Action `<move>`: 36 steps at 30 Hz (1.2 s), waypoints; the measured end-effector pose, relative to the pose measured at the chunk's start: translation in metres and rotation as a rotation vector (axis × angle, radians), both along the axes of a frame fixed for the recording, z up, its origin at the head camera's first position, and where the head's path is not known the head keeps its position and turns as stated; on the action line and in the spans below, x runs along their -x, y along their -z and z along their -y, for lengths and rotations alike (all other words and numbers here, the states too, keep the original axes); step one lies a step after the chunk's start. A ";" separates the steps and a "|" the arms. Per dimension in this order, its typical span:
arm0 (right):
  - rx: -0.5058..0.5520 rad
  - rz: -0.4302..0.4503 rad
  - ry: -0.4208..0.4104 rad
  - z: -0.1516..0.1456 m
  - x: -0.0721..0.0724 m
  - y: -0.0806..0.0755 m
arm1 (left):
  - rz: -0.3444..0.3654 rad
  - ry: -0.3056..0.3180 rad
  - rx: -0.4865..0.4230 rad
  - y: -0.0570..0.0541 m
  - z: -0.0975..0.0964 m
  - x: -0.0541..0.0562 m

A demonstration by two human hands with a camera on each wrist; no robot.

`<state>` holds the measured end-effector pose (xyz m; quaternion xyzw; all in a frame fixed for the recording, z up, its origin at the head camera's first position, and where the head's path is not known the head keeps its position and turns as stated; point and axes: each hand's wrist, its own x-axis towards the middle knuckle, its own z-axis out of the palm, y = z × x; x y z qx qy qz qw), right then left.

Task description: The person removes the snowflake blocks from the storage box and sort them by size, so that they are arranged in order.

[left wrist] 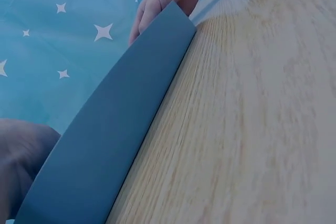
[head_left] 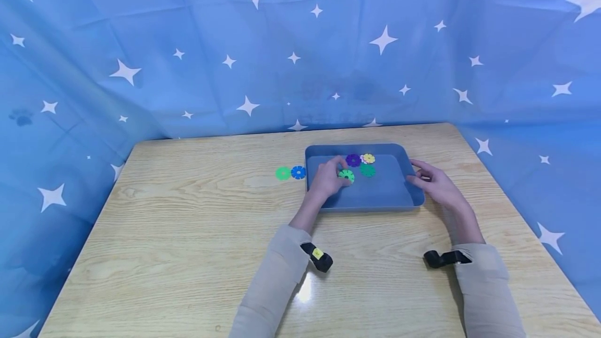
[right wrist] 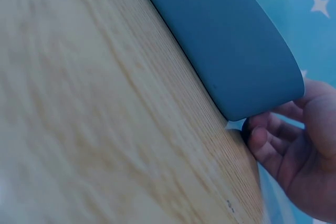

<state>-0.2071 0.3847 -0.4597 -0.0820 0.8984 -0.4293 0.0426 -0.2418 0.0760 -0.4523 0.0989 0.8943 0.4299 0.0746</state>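
Observation:
In the head view, the left hand (head_left: 328, 177) reaches into a blue-grey tray (head_left: 389, 192) from its left side. Its thumb and fingers curl about a light green notched disc (head_left: 346, 176). A purple notched disc (head_left: 353, 160), a yellow one (head_left: 369, 158) and a darker green one (head_left: 368, 170) are close by in the tray, with a pinkish-white one partly covered by the yellow. The right hand (head_left: 436, 184) holds the tray's right wall, thumb over the rim and fingers outside. In the left wrist view, the tray wall (left wrist: 105, 124) hides most of the left hand.
A light green disc (head_left: 283, 173) and a blue disc (head_left: 298, 172) lie on the wooden table (head_left: 188, 233) just left of the tray. Behind the table hangs a blue curtain (head_left: 211, 30) with white stars.

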 end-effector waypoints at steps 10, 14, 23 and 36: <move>-0.016 -0.003 0.003 0.003 -0.001 -0.004 | -0.083 -0.007 -0.170 -0.014 0.011 -0.016; -0.018 -0.007 -0.003 0.003 -0.001 -0.005 | -0.112 -0.001 -0.232 -0.016 0.020 -0.019; -0.029 -0.006 0.010 0.002 -0.001 -0.005 | -0.121 0.015 -0.286 -0.022 0.045 -0.023; -0.029 0.000 0.011 0.002 0.000 -0.003 | -0.166 -0.046 -0.395 -0.022 0.088 -0.023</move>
